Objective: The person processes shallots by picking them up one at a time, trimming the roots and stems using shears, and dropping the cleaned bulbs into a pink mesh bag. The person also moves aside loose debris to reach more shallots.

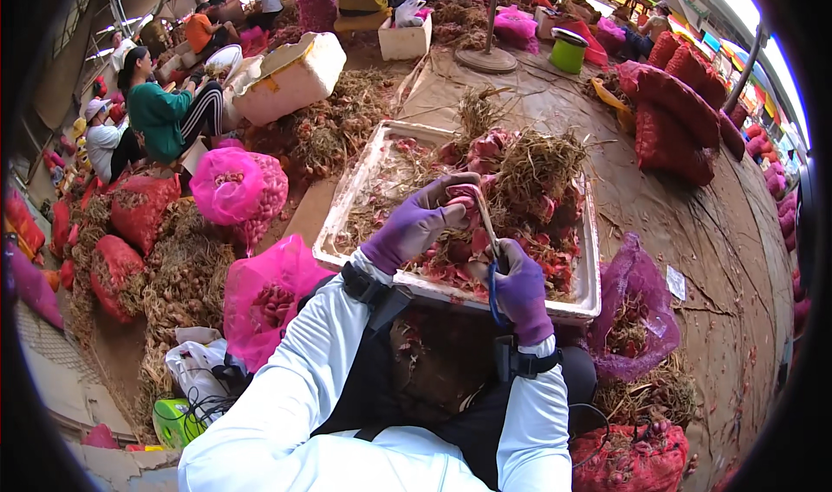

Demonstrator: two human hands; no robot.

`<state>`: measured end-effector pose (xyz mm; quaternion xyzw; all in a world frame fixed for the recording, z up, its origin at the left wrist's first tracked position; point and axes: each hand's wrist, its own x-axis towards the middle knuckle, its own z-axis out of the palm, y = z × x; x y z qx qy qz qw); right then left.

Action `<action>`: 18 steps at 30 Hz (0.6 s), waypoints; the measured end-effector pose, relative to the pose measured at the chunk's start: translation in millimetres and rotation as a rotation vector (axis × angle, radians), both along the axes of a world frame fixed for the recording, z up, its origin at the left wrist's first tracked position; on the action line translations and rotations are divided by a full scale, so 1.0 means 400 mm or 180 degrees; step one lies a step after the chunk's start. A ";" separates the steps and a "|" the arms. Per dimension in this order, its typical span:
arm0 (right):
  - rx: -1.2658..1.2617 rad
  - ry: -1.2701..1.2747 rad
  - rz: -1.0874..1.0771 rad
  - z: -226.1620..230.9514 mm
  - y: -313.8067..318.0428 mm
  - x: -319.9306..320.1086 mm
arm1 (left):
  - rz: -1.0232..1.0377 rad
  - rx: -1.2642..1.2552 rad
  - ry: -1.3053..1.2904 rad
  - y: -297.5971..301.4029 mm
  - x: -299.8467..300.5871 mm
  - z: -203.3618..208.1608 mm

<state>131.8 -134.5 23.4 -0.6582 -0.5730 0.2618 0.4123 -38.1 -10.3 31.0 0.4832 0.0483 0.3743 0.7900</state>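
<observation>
My left hand, in a purple and grey glove, grips a pinkish-red shallot with its fingers bent round it. A pale dry stem hangs from the bulb toward my right hand. My right hand, gloved alike, is closed on scissors with blue handles; their blades point up near the stem, partly hidden. Both hands are over the front part of a shallow white foam tray. In it lie loose red skins and a heap of shallots with dry straw-coloured stalks.
Pink mesh bags of bulbs stand at my left, a purple mesh bag at my right. A red sack sits near my right knee. Full red sacks pile farther right. Several people, one in a green top, sit at the far left.
</observation>
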 end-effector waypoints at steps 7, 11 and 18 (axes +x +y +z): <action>-0.0018 0.1547 -0.0011 -0.075 0.022 -0.009 | -0.0355 -0.0731 -0.0444 -0.016 0.032 -0.018; 0.0434 0.2583 -0.0001 -0.046 0.023 -0.020 | -0.0114 -0.0847 -0.0232 -0.021 0.033 -0.023; 0.1077 0.2638 -0.0526 -0.041 0.034 -0.013 | -0.0108 0.0274 0.0563 -0.071 0.054 -0.009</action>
